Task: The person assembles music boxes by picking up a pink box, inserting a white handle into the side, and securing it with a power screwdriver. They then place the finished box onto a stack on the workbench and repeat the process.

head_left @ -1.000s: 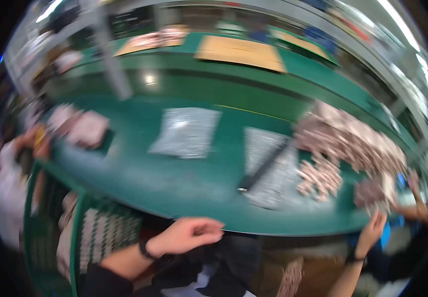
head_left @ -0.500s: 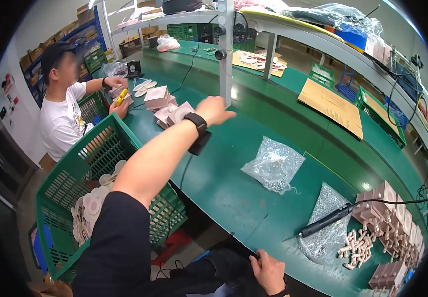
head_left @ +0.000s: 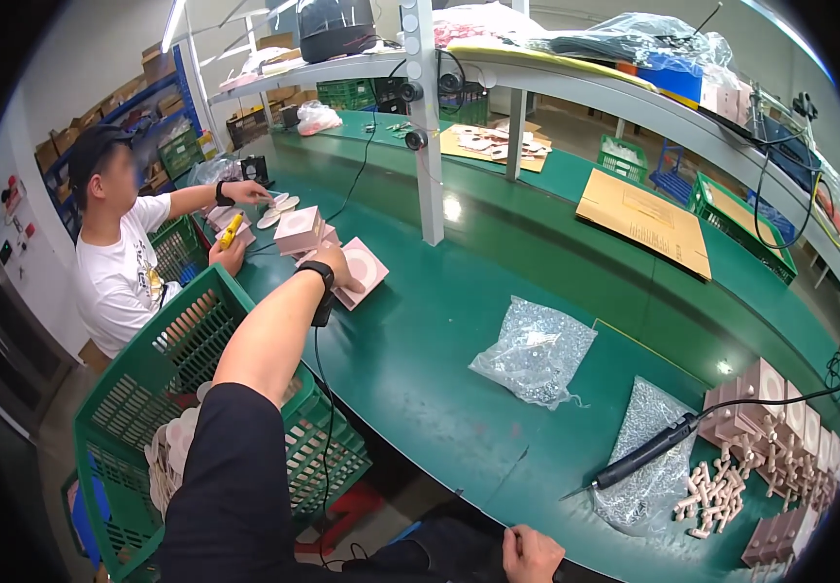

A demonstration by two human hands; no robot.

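My left hand point(head_left: 339, 268), reaching across to the far left of the bench, has its fingers closed on a pink square block point(head_left: 368, 275) with a round recess in its face. Just behind it stand other pink blocks point(head_left: 299, 231) in a small pile. Down at the bench's near edge rests my right hand point(head_left: 533, 556), its fingers curled in and nothing visible in them. To its right, a black electric screwdriver point(head_left: 645, 452) lies across a clear bag of small metal parts point(head_left: 648, 505). Beside that are loose pink pegs point(head_left: 709, 497).
A green crate point(head_left: 114, 408) with round pale discs stands at my left. Beyond it a co-worker point(head_left: 119, 233) holds a yellow tool. Another clear bag point(head_left: 537, 350) lies mid-bench. Rows of pink blocks point(head_left: 774, 418) line the right. A metal post point(head_left: 425, 146) rises at the back.
My left hand has come down from above the bench onto a pink block, which now sits nearer and apart from the pile. The co-worker's hand has reached toward the pale discs.
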